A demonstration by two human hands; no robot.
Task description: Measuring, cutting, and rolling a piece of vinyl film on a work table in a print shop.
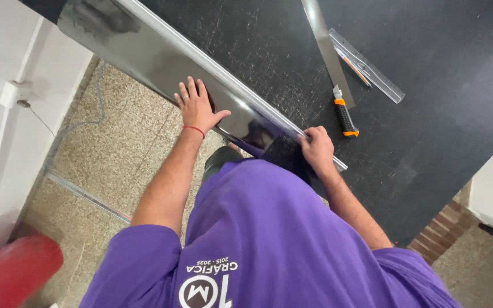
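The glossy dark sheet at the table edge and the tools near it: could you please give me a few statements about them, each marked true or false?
1. The left hand lies flat on the glossy dark sheet. True.
2. The right hand holds the utility knife. False: the knife lies alone on the black table; the hand grips the sheet's edge.
3. A clear ruler lies beyond the knife. True.
4. The knife has green trim. False: orange.
5. A metal strip lies on the table. True.

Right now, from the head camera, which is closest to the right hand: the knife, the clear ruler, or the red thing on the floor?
From the right hand:
1. Utility knife, just beyond it on the table.
2. Clear ruler, farther back.
3. Red thing, far left on the floor.
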